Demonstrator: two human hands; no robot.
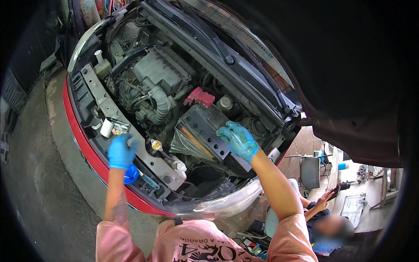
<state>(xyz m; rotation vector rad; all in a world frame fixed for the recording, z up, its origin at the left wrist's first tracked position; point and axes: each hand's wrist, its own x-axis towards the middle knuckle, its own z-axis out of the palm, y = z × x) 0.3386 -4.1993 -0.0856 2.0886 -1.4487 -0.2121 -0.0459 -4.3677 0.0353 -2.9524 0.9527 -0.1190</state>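
Note:
My left hand [122, 153], in a blue glove, hovers over the car's front panel with its fingers loosely bent and apart. Just beyond its fingertips are a white cylindrical container [106, 128] and a small dark printed packet [121, 127]. My right hand [240, 140], also gloved in blue, is over the car battery [201, 118]. Its thumb and fingers are drawn together at the battery's top; whatever may be between them is too small to make out. Several dark round openings line the battery top, and clear plastic film [185, 146] hangs on its side. A red terminal cover [199, 96] sits at its far end.
Left of the battery are the ribbed intake hose [161, 107] and air filter housing [159, 67]. A blue round object [131, 174] lies beside my left wrist. The raised hood [349, 87] overhangs the right. A seated person [323, 201] holds a dark device at lower right.

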